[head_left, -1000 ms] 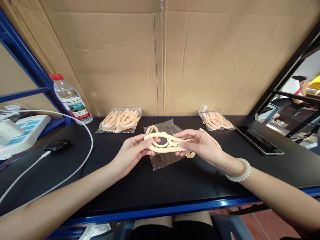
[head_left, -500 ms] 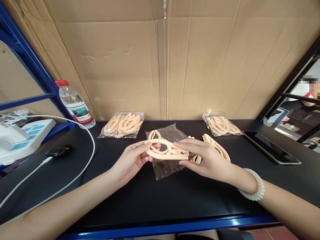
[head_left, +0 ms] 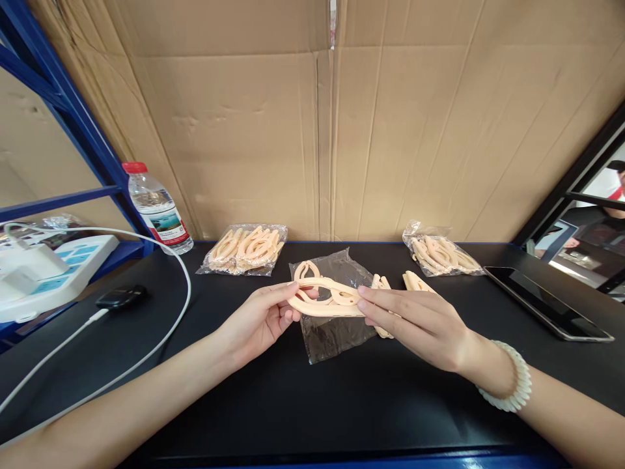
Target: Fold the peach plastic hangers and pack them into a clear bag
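Left hand (head_left: 261,319): pinches the 9 o'clock end of the clip (head_left: 325,301).
Clip: peach, held just above the empty bag (head_left: 336,326); long way runs 9 to 3 o'clock.
Right hand (head_left: 420,322): fingertips closed on the 3 o'clock end.
Nearer: both hands touch it, one at each end.
Loose clips (head_left: 413,283): on the table (head_left: 244,391), at 3 o'clock behind the right hand.

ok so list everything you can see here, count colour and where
hair clip: 1, peach, held between both hands
open plastic bag: 1, clear, under the hands
loose hair clips: a few, peach, behind right hand
filled bags of clips: 2, clear, by cardboard wall
water bottle: 1, red cap, far left
power strip: 1, white, left edge
cable: 1, white, left
small device: 1, black, left
tablet: 1, black, right
table: 1, black
bracelet: 1, white, right wrist
left hand: grips clip
right hand: grips clip
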`<state>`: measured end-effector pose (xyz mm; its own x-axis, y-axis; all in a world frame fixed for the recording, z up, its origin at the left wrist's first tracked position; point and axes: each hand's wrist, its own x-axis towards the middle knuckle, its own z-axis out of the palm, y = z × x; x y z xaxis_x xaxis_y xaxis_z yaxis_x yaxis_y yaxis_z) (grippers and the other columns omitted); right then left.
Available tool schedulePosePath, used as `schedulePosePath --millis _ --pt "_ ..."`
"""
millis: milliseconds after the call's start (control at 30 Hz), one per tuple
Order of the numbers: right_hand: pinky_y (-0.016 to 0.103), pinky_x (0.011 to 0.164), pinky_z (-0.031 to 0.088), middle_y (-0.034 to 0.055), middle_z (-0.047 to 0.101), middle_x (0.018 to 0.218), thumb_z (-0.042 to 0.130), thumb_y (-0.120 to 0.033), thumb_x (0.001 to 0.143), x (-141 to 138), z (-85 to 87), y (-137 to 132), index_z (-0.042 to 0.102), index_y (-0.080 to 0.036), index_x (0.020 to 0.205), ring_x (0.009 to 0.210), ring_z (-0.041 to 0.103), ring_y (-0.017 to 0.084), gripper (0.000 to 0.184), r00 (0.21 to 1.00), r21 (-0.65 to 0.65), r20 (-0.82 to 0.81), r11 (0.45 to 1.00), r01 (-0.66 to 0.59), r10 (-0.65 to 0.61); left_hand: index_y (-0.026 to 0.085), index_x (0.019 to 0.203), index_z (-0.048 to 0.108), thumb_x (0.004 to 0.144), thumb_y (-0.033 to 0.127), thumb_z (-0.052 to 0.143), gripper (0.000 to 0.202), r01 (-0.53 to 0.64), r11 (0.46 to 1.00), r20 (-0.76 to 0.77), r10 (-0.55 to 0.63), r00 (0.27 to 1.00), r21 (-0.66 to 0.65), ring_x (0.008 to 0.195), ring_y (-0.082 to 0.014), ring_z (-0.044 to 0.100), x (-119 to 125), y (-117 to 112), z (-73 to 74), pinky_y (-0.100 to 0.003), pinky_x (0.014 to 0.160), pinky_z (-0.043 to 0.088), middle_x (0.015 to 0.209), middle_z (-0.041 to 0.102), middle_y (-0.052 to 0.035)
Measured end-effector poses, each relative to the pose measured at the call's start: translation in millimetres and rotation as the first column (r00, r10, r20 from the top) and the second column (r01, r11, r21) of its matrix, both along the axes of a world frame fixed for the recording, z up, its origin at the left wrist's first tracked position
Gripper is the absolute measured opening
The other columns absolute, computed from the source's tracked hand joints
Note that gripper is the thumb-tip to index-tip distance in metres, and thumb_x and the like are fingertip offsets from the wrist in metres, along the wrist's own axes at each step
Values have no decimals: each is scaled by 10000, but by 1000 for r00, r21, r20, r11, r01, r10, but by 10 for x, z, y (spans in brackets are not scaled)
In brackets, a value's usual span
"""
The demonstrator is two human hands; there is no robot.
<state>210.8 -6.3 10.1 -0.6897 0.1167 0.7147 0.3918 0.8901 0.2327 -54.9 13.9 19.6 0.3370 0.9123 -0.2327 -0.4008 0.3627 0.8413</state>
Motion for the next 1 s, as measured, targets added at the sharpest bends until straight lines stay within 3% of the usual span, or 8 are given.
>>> schedulePosePath --millis 167,333,500,700,833,933,1000 --pt "402 939 566 171 700 1109 416 -68 942 -5 56 -29 605 -54 1194 1154 608 253 315 997 19 67 999 -46 44 17 883 735 908 96 526 225 15 995 3 -14 1000 -95 457 -33 552 -8 22 -32 -74 450 507 753 715 -92" --pt "408 969 549 212 669 1164 437 -57 906 38 45 -52 604 -9 1199 1217 551 301 341 986 120 163 991 -64 44 14 898 728 915 100 517 229 36 989 22 -33 999 -140 453 -32 554 8 21 -44 -80 454 511 770 717 -99" --pt "410 958 555 193 678 1153 448 -67 908 88 85 -44 613 -34 1191 1222 542 303 330 975 203 223 977 -64 17 -3 866 730 921 109 513 250 52 993 3 -52 999 -106 480 -48 579 12 9 -32 -97 491 533 773 728 -110" --pt "425 943 563 193 666 1174 473 -64 902 89 77 -60 598 -41 1229 1208 550 321 351 981 108 171 988 -109 90 22 897 730 918 120 524 229 89 994 -5 -89 996 -60 488 -45 564 1 -9 -72 -99 477 507 820 729 -111" --pt "415 937 568 210 667 1159 414 -67 926 72 72 -83 552 -6 1278 1199 560 317 383 978 116 192 988 -104 81 46 908 728 904 151 555 202 78 995 -8 -79 997 -56 509 -39 565 0 -9 -70 -92 500 503 873 727 -114" --pt "406 950 563 211 666 1167 334 -73 954 109 130 -108 464 -3 1363 1197 569 298 435 989 74 144 997 -34 23 90 933 708 880 226 596 184 -17 996 -140 29 990 92 529 -66 589 -5 -25 -63 -144 530 520 874 726 -102" --pt "388 956 564 172 679 1163 352 -90 963 165 197 -144 434 -72 1409 1172 596 273 453 997 53 50 997 60 -62 138 919 683 854 290 621 177 -67 932 -332 194 923 357 495 -88 570 -4 -55 -86 -187 484 489 774 710 -60"
